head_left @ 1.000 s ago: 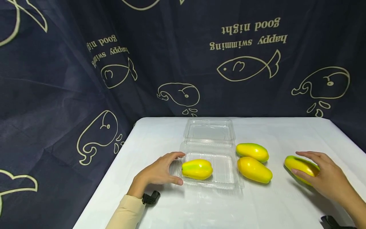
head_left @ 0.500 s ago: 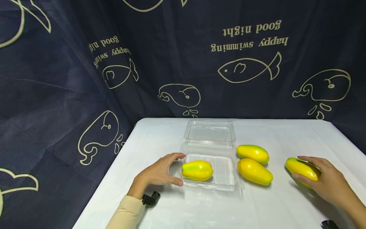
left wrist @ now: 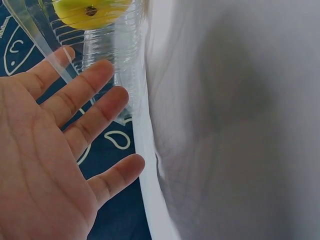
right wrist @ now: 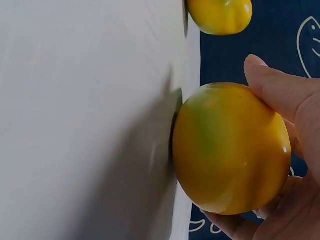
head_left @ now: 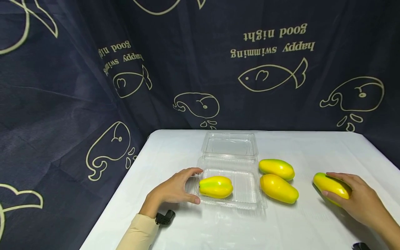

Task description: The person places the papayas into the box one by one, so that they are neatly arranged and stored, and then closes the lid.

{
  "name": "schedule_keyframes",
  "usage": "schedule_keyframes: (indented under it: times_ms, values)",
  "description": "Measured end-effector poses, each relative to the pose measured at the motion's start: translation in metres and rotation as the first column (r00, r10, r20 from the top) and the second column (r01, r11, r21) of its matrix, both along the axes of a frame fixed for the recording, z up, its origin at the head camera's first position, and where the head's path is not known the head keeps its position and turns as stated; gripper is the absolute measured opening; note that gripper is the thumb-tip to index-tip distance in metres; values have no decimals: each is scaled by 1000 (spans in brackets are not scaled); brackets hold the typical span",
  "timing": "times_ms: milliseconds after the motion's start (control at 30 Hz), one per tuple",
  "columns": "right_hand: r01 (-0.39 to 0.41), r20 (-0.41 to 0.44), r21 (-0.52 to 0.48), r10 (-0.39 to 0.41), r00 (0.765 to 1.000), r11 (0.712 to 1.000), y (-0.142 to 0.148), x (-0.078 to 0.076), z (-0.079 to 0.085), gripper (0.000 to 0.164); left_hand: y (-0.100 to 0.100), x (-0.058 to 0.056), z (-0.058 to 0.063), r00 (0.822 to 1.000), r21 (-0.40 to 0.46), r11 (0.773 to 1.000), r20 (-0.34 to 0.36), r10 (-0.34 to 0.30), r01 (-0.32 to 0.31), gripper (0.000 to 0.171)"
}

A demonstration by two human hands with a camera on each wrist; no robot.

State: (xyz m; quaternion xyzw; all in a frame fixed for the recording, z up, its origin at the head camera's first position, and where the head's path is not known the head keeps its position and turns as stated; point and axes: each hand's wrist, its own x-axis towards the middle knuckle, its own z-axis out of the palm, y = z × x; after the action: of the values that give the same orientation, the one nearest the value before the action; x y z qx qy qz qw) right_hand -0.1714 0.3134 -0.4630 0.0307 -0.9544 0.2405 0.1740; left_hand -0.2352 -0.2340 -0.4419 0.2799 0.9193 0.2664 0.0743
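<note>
My right hand (head_left: 359,198) holds a yellow papaya (head_left: 331,184) with a green end at the right of the table. In the right wrist view, the thumb (right wrist: 280,90) lies along one side of the papaya (right wrist: 230,150) and the fingers go round the other. At the left edge of a clear plastic clamshell box (head_left: 245,184) is my left hand (head_left: 173,185), thumb and fingers spread apart with nothing between them. The box stands with its lid (head_left: 229,144) folded back. Inside its left half lies another papaya (head_left: 215,186).
Two more papayas, a rear one (head_left: 276,168) and a front one (head_left: 278,188), lie side by side just right of the box. A white cloth covers the table (head_left: 234,229). Behind it hangs a dark blue curtain (head_left: 187,52) with fish drawings.
My right thumb and fingers have settled closer onto the papaya at the right. The left hand stays by the box. The head view has shifted slightly.
</note>
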Motion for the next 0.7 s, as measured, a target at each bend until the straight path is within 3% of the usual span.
schedule_keyframes:
  times_ms: [700]
  values:
    - [10,12,-7,-10,1000,1000,5,5,-5,72,0,2,1,1000,10,1000,6,2,-2,97]
